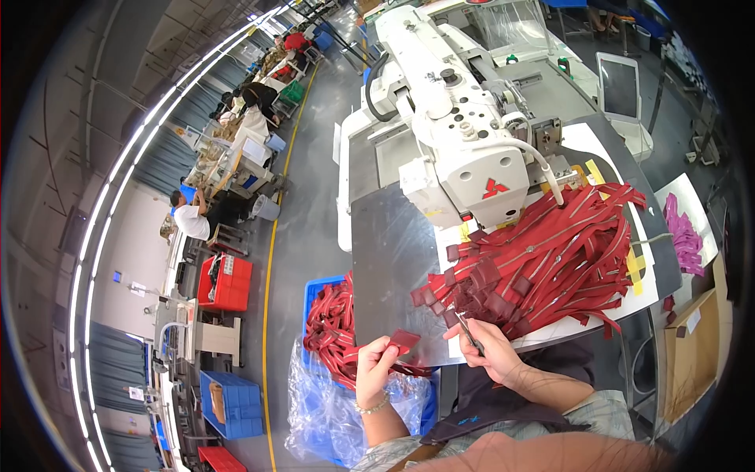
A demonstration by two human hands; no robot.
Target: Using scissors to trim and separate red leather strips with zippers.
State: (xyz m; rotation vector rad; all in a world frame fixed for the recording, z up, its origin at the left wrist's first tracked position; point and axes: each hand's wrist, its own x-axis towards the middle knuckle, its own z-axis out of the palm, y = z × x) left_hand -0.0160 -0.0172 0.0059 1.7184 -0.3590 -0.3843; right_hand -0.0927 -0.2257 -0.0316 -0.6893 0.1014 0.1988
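My left hand (377, 361) pinches the dark red fabric end of a zipper strip (404, 338) near the table's front left edge. In my right hand (492, 351) is a small metal cutting tool (470, 335), likely thread snips, its tip pointing up and left by the pile. A large heap of red zipper strips (560, 253) with dark red square end tabs lies on the table in front of a white industrial sewing machine (481, 171). More red strips (330, 324) fill a blue bin (308, 295) below the table at left.
Clear plastic sheeting (330, 407) hangs over the blue bin. Purple strips (683, 236) lie on a white surface at right, above a cardboard box (696, 348). Across the aisle are a red crate (239, 283), a blue crate (236, 407) and a seated person (191, 221).
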